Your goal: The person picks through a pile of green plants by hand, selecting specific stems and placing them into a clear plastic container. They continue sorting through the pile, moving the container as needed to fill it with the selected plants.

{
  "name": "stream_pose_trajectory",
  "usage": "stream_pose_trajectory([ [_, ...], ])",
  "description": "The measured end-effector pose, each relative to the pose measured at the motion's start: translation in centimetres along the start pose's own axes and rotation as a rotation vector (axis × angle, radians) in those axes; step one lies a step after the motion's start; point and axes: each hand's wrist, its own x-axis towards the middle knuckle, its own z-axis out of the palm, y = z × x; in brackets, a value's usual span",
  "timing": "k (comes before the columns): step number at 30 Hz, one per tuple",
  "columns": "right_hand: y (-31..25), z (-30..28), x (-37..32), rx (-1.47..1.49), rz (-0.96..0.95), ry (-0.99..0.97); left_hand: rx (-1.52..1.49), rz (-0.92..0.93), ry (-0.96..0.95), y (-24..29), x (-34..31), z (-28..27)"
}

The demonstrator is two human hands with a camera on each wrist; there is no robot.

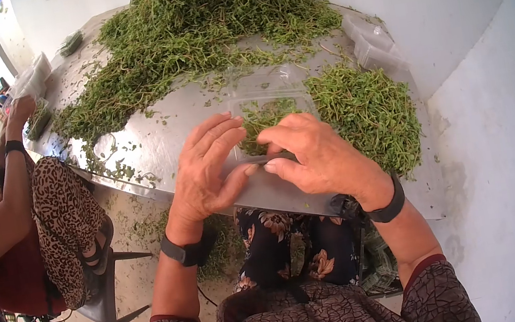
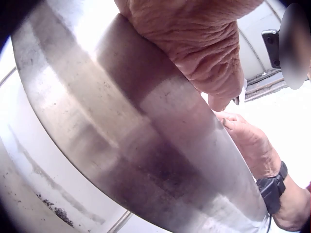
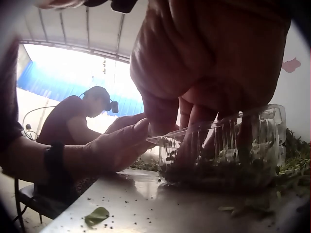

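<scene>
Hands (image 3: 209,53) on clear box (image 3: 279,128) of greens (image 3: 218,171)

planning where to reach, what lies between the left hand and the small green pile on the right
In the head view, the box with greens in it and the right hand lie between the left hand and the pile.
</scene>
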Motion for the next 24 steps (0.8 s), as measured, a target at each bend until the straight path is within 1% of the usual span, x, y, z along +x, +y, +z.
stream_pose_trajectory([
  [2,-0.2,-0.3,-0.1,0.025,0.019,-0.016,0.007,-0.001,0.014,-0.1,-0.2,0.0],
  [4,-0.2,-0.5,-0.3,0.031,-0.02,0.087,0.011,-0.001,0.028,-0.3,-0.3,0.0],
  [5,-0.3,-0.7,-0.4,0.03,-0.019,0.088,0.021,0.004,0.031,-0.3,-0.3,0.0],
  [7,-0.7,-1.3,-0.7,-0.001,-0.011,0.174,0.03,0.011,0.034,-0.4,-0.4,0.0],
  [8,-0.9,-1.7,-0.9,-0.002,-0.011,0.175,0.038,0.023,0.014,-0.6,-0.4,0.0],
  [10,-1.4,-2.3,-1.6,-0.012,0.079,0.156,0.045,0.04,-0.007,-0.7,-0.4,0.0],
  [11,-1.5,-2.2,-1.9,-0.013,0.081,0.16,0.052,0.04,-0.017,-0.6,-0.4,0.0],
  [13,-1.5,-2.1,-2.8,-0.048,0.066,0.248,0.058,0.044,-0.029,-0.6,-0.4,0.0],
  [14,-1.5,-2.0,-3.3,-0.048,0.068,0.252,0.08,0.054,-0.053,-0.6,-0.3,0.0],
  [16,-1.5,-1.8,-4.5,-0.006,0.117,0.337,0.103,0.068,-0.079,-0.4,-0.2,0.0],
  [19,-1.5,-1.1,-6.3,-0.011,0.174,0.399,0.094,0.049,-0.067,0.1,-0.1,-0.1],
  [22,-1.2,-0.3,-7.8,0.019,0.192,0.477,0.111,0.083,-0.058,0.5,0.1,-0.2],
  [24,-0.8,0.0,-8.4,0.024,0.187,0.513,0.186,0.081,-0.096,1.6,0.6,-0.6],
])
